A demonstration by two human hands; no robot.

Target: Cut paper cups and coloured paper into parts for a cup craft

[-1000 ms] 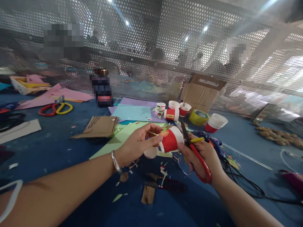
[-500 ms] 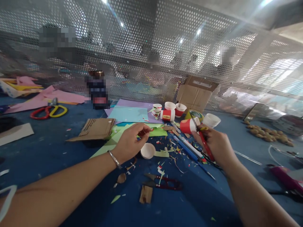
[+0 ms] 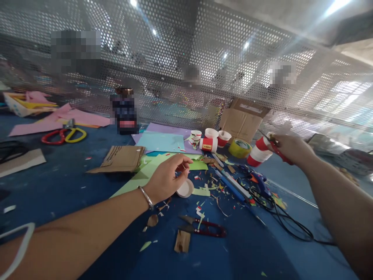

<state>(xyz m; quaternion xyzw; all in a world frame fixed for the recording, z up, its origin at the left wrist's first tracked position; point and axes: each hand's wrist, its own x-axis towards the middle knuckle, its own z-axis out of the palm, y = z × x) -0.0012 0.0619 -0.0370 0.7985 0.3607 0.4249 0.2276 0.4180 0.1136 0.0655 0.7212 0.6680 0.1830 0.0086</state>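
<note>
Red-handled scissors (image 3: pixel 284 156) slant beside a red-and-white paper cup (image 3: pixel 263 143) atop a tilted cup stack (image 3: pixel 257 156).

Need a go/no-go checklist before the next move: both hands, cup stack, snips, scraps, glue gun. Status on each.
1. Right hand has the scissors: ok.
2. Right hand clear of the cup stack: not ok, it is right at the stack.
3. Left hand free: cannot tell, curled fingers could hide a small piece.
4. Snips closed: not ok, blade tips apart.
5. Scraps cleared: not ok, scattered around the snips.
6. Glue gun off: cannot tell.
</note>
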